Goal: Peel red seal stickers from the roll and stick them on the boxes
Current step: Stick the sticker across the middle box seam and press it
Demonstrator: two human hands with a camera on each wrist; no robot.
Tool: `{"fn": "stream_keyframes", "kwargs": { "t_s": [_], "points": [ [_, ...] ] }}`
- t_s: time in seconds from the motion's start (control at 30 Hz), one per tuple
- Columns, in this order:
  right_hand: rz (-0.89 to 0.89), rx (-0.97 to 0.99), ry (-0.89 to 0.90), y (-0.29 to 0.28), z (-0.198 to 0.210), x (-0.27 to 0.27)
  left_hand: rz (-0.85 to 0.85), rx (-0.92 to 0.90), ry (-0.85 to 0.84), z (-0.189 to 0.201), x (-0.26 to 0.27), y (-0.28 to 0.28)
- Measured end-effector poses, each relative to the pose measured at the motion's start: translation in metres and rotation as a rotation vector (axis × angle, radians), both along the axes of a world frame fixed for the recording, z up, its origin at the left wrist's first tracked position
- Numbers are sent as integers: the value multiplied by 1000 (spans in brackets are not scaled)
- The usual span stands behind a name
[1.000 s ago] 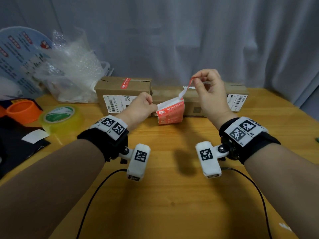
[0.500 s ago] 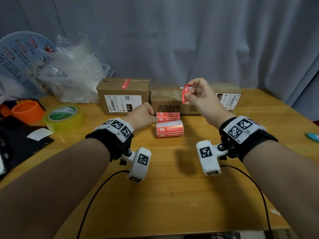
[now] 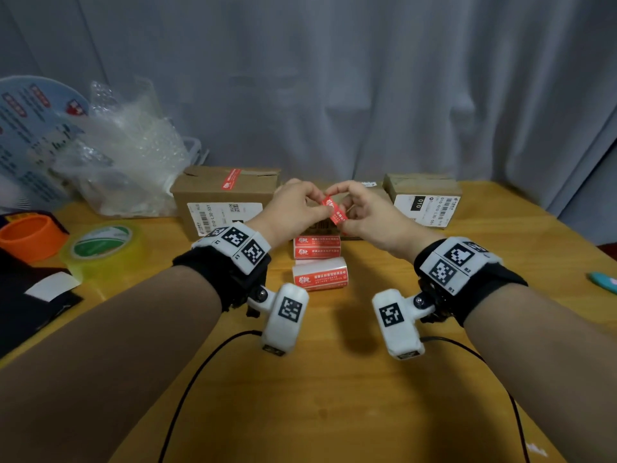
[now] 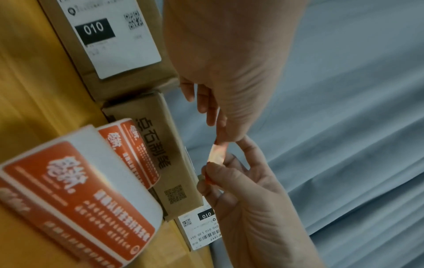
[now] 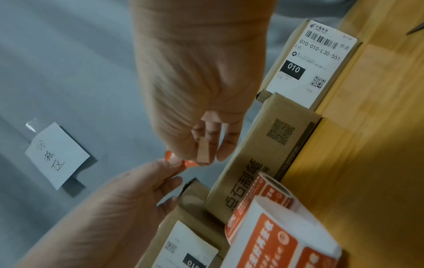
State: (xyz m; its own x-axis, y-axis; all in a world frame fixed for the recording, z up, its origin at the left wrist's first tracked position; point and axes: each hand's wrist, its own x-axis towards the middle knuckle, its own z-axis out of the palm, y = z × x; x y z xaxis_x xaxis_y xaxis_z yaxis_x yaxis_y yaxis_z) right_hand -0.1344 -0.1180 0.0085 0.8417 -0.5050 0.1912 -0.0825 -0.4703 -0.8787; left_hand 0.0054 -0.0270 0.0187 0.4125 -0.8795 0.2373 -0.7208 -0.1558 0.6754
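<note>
A peeled red seal sticker [image 3: 335,212] is pinched between both hands above the middle cardboard box [image 4: 169,163]. My left hand [image 3: 320,205] holds its upper end and my right hand [image 3: 347,222] its lower end. In the wrist views the sticker [image 4: 218,154] shows its pale back [image 5: 203,152]. Two sticker rolls [image 3: 317,245] [image 3: 320,277] lie on the table in front of the boxes. The left box [image 3: 227,198] carries a red sticker [image 3: 231,178] on its top. The right box [image 3: 424,198] shows none. My hands hide most of the middle box in the head view.
A bubble-wrap bag [image 3: 127,162] and a printed fan [image 3: 30,135] stand at the back left. A yellow tape roll [image 3: 100,245] and an orange ring [image 3: 30,237] lie at the left. A teal object [image 3: 604,282] lies at the right edge. Grey curtain hangs behind the wooden table [image 3: 334,396].
The left hand set the lifted roll on the table, then rose to the sticker. The right hand pulled the sticker free and lowered it; both hands now pinch it.
</note>
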Motion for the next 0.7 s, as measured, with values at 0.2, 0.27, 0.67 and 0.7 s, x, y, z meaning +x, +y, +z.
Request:
{"fn": "stream_keyframes", "kwargs": {
  "t_s": [0.2,0.27,0.67,0.7],
  "points": [
    [-154,89,-59,-39,3,8,-31,-156,250,-2,5,-23],
    [-193,122,-45,-52,5,10,-48,-213,418,-1,7,-28],
    [-241,521,-358,-105,18,43,88,-284,712,-6,13,-75],
    [-262,496,-378,-105,19,45,107,-301,735,-8,13,-76]
  ]
}}
